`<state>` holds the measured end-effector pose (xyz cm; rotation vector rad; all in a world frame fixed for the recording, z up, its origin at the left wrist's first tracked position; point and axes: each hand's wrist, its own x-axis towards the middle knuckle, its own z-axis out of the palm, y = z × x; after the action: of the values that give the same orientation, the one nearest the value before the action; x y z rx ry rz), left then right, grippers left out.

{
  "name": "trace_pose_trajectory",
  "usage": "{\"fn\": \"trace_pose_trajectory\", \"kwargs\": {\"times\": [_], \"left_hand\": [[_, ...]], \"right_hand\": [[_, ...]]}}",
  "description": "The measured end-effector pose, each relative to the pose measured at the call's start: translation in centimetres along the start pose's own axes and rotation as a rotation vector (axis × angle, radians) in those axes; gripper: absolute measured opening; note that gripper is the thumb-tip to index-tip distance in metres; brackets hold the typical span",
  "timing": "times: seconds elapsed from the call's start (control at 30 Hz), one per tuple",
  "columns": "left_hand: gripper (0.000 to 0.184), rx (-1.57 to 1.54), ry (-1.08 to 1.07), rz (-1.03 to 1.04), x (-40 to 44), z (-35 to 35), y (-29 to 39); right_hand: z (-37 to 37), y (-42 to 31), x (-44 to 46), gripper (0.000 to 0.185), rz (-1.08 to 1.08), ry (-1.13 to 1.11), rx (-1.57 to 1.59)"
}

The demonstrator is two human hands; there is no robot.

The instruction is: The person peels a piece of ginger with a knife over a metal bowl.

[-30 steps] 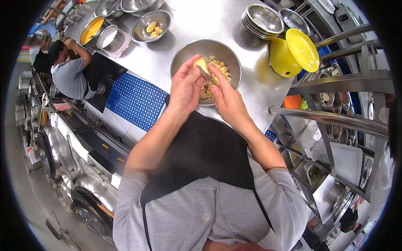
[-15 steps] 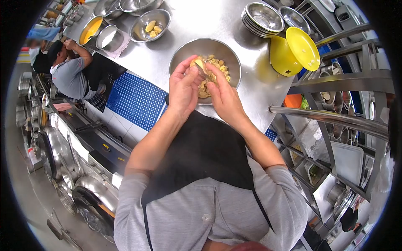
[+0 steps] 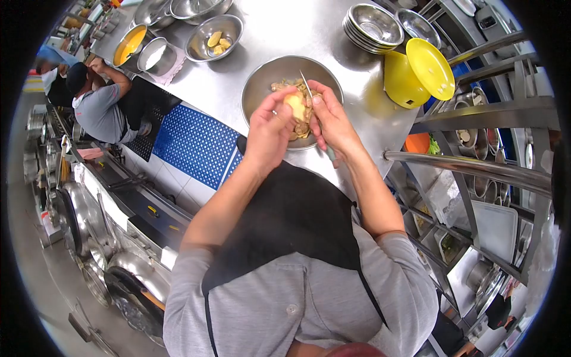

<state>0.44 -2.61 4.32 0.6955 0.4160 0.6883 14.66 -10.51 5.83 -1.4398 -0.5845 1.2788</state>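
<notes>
Over the near bowl (image 3: 257, 83), prolly to catch scraps, my left hand (image 3: 266, 132) pinches a yellow chunk (image 3: 295, 107), right hand (image 3: 336, 124) grips a knife (image 3: 306, 84).

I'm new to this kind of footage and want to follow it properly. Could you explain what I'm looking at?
There is no machine here: a person works with two bare hands. Every picture comes from one camera worn on the head, looking forward and down, so the room's edges look curved.

The left hand holds a pale yellow, irregular piece of food. The right hand holds a small knife with a thin metal blade. Both are over a wide, round steel bowl containing brownish-yellow pieces, too small to identify surely.

Around it on the shiny steel table stand a smaller steel bowl with yellow chunks, a stack of steel bowls and a bright yellow container.
</notes>
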Motion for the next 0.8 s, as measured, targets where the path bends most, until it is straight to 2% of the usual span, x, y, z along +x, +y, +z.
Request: {"fn": "trace_pose_trajectory", "kwargs": {"times": [0.1, 0.2, 0.27, 0.37, 0.43, 0.53, 0.8], "left_hand": [[0.037, -0.095, 0.039, -0.065, 0.8, -0.7, 0.6], [0.036, -0.143, 0.125, -0.075, 0.9, -0.4, 0.8], [0.037, -0.103, 0.162, -0.057, 1.0, 0.1, 0.6], [0.038, -0.116, 0.184, -0.040, 1.0, 0.5, 0.8], [0.039, -0.125, 0.179, -0.009, 1.2, 0.4, 0.7], [0.038, -0.116, 0.198, 0.021, 1.2, 0.5, 0.6], [0.038, -0.100, 0.215, 0.043, 1.0, 0.6, 0.7]], "right_hand": [[0.5, -0.6, -1.5, 0.049, -0.079, 0.046, -0.104], [0.7, -0.7, -2.8, 0.051, -0.098, -0.028, -0.221], [1.1, 0.9, -2.8, 0.051, -0.323, 0.024, -0.421], [1.9, 0.6, -3.9, 0.052, -0.382, 0.044, -0.518], [2.1, 0.6, -4.3, 0.050, -0.420, 0.086, -0.569], [2.2, -0.2, -4.5, 0.050, -0.342, 0.072, -0.567], [2.3, 1.3, -3.8, 0.048, -0.590, 0.141, -0.622]]}}
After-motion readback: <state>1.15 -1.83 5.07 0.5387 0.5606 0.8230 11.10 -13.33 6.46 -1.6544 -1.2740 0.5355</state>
